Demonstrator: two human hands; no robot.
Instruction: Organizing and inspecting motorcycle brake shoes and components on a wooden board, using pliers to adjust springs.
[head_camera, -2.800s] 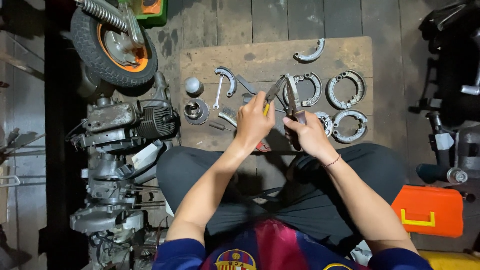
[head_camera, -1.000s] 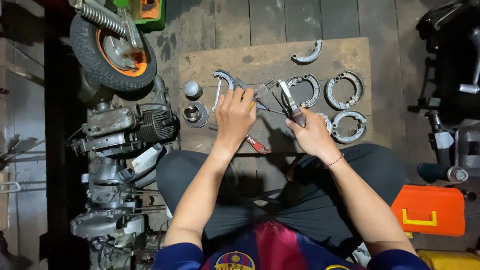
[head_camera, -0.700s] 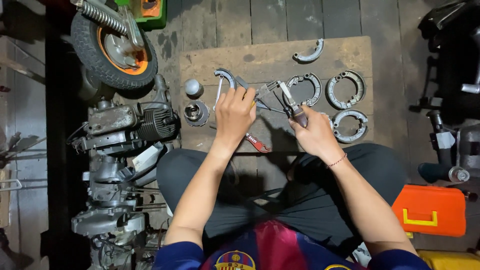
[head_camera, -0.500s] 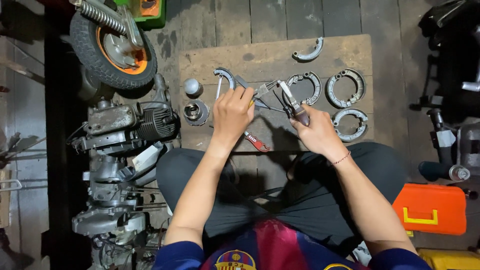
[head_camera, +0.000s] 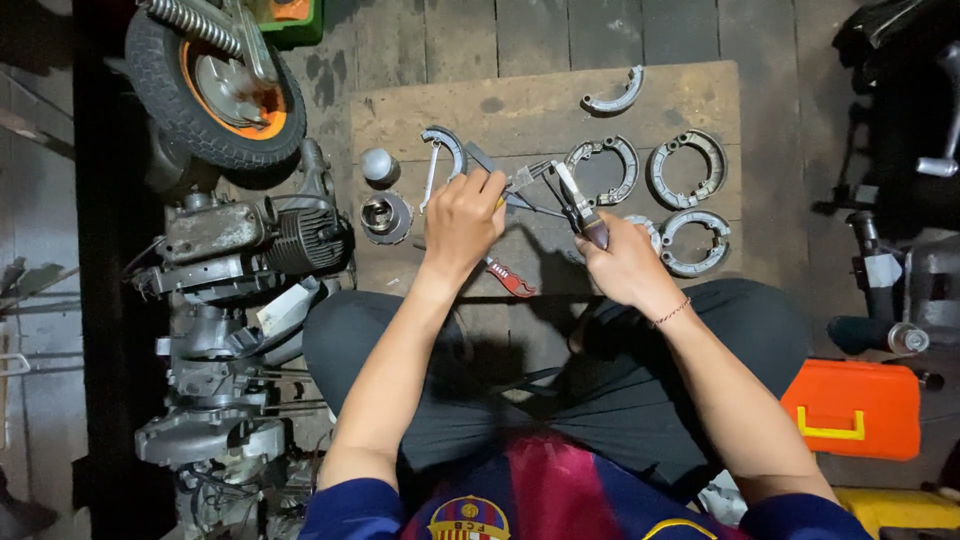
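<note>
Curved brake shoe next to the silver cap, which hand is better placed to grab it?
Probably left. The left hand rests right beside the curved brake shoe, while the right hand grips pliers farther away.

Worn wooden board (head_camera: 520, 105) sat on the plank floor (head_camera: 600, 30), carrying brake shoes (head_camera: 688, 165), wrench (head_camera: 431, 176), red-handled tool (head_camera: 510, 280), round metal parts (head_camera: 384, 215).

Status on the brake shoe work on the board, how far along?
Done: three paired shoe sets laid out on the wooden board, though one is partly behind the hand. In hand: right hand grips pliers; left hand works a small part beside them. Left: single shoes and lie unpaired.
</note>
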